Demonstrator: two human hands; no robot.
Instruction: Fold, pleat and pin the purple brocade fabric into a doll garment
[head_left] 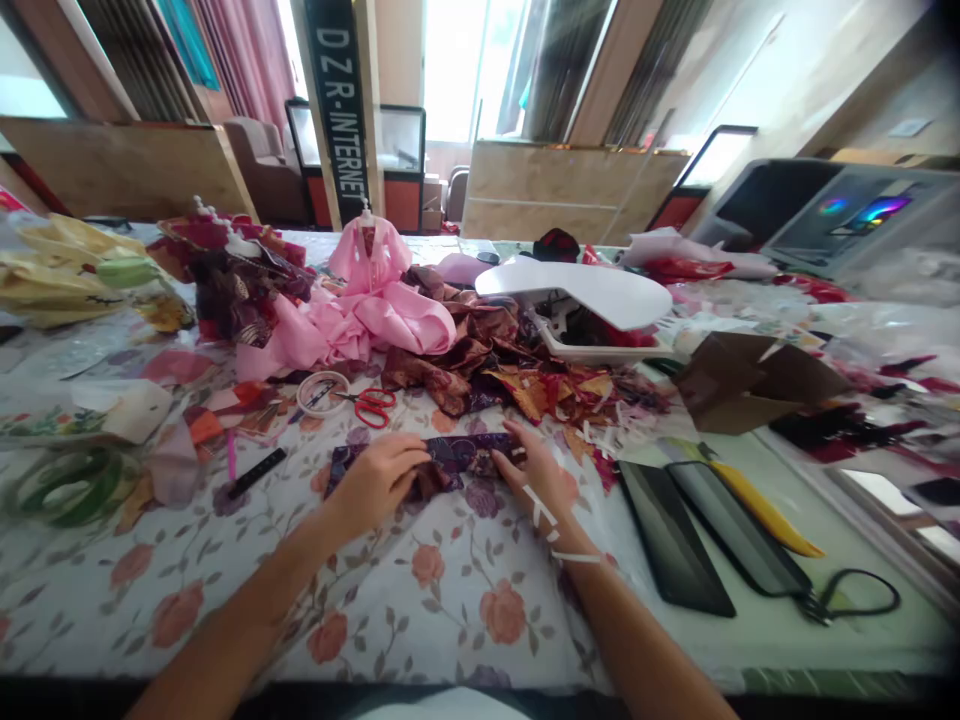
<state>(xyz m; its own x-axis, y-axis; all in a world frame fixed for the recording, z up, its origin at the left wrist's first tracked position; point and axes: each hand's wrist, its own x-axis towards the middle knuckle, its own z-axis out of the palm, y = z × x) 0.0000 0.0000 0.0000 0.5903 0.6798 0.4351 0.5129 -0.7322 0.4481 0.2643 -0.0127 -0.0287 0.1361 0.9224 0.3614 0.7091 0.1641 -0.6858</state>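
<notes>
A dark purple, patterned strip of fabric (465, 455) is shown lying on a white tablecloth printed with coral roses (427, 566), directly under and between two bare hands. Its long axis is laid roughly from 9 to 3 o'clock, with the right end set slightly farther from the wearer. Part of the strip, left of its middle, is covered by the left hand (386, 475), and a short end is left visible beyond it towards 9 o'clock. From that hand, most of the strip is stretched out towards 3 o'clock. The right end is touched by the right hand (536, 475), from which the strip is extended towards 9 o'clock. The strip's middle is reached more nearly by the left hand.

The left fingers are curled over the cloth; the right thumb and forefinger are held apart at its end. Whether the cloth is pinched or only pressed by either hand cannot be told. A brownish fold (431, 482) is seen at the near edge, by the left fingertips. Red-handled scissors (375, 405) are placed between 10 and 11 o'clock from the strip, and a short black bar (257, 473) at 9 o'clock
</notes>
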